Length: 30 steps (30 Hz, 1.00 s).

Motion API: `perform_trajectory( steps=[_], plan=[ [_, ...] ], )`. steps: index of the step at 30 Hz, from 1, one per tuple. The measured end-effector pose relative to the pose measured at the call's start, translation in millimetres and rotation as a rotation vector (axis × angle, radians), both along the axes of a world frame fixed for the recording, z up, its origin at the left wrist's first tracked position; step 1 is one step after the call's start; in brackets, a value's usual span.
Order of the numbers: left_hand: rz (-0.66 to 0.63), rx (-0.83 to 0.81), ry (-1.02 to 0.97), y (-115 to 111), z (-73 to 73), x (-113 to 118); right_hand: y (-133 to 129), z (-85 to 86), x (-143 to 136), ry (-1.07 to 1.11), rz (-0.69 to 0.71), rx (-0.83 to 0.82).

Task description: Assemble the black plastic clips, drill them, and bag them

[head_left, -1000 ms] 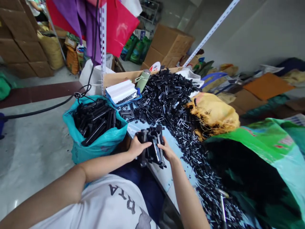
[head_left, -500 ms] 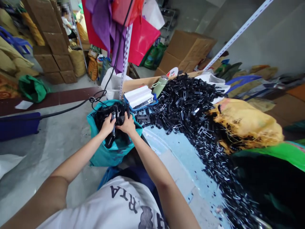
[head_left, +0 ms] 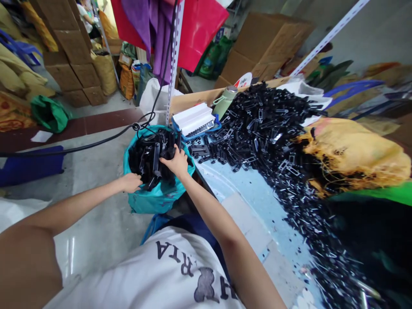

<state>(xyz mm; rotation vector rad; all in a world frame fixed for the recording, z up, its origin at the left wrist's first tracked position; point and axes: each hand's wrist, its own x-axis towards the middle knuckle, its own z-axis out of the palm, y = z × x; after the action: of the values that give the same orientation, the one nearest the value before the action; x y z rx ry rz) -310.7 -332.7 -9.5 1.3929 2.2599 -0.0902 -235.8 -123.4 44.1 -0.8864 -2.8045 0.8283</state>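
A teal sack [head_left: 154, 199] with its mouth rolled open stands beside the table and is filled with long black plastic parts [head_left: 156, 156]. At the left of its mouth, my left hand [head_left: 131, 183] is closed on the sack's rim, its fingertips partly hidden by the edge. My right hand [head_left: 177, 163] reaches over the sack's right side. Its thumb points left and its fingers point up, spread apart against the black parts; I see no piece gripped between them.
On the blue tabletop [head_left: 251, 189] lie a heap of black clips [head_left: 257, 124] and scattered small pins. Near the sack are a white paper stack [head_left: 193, 119] and a green flask [head_left: 225, 103]. A black cable [head_left: 106, 139] hangs across the left, near a perforated post [head_left: 174, 56].
My left hand has left the black parts inside the sack and moved left and down to its rim. My right hand stays on the parts at the right. The camera view has shifted.
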Motion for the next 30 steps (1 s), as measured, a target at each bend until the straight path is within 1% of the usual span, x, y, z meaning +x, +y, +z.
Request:
perform_trajectory(
  steps=[2,3,5,7,11,13,14,15,17,21,23,24,25,27,28,30],
  plan=[
    [-0.091,0.081,-0.045,-3,4.3,-3,-2,4.8,-2,0.001,-0.025,-0.020],
    [-0.122,0.124,-0.083,-6,8.6,-4,-4,7.3,-3,0.004,-0.039,-0.037],
    [-0.117,0.174,-0.181,-13,23.4,-5,-7,12.4,-7,0.020,-0.082,-0.082],
    [-0.070,0.183,-0.259,-19,46.5,0,-11,16.8,-11,0.041,-0.131,-0.122],
    [-0.059,0.281,-0.331,-22,104.1,23,-16,19.2,-8,0.069,-0.184,-0.135],
    [-0.071,0.327,-0.358,-18,125.6,38,-19,16.2,1,0.058,-0.161,-0.125],
    [-0.085,0.344,-0.368,-15,132.4,45,-21,14.1,7,0.047,-0.130,-0.110],
    [-0.101,0.357,-0.372,-13,136.6,51,-24,12.0,13,0.034,-0.091,-0.091],
    [-0.138,0.379,-0.355,-9,138.8,61,-31,8.7,25,0.010,-0.014,-0.062],
    [-0.244,0.376,-0.279,-5,137.5,70,-52,10.1,42,-0.059,0.051,-0.126],
    [-0.247,0.358,-0.252,-5,141.5,71,-58,14.0,51,-0.105,0.146,-0.156],
    [-0.218,0.353,-0.234,-5,144.7,71,-57,16.4,57,-0.115,0.215,-0.162],
    [-0.174,0.352,-0.212,-5,148.1,69,-54,19.1,62,-0.117,0.287,-0.162],
    [-0.064,0.340,-0.160,-3,154.0,65,-38,25.4,72,-0.131,0.425,-0.140],
    [-0.012,0.320,-0.129,0,155.3,61,-26,29.3,76,-0.160,0.490,-0.097],
    [0.052,0.234,-0.070,7,152.9,47,1,38.5,83,-0.257,0.604,0.066]
  ],
)
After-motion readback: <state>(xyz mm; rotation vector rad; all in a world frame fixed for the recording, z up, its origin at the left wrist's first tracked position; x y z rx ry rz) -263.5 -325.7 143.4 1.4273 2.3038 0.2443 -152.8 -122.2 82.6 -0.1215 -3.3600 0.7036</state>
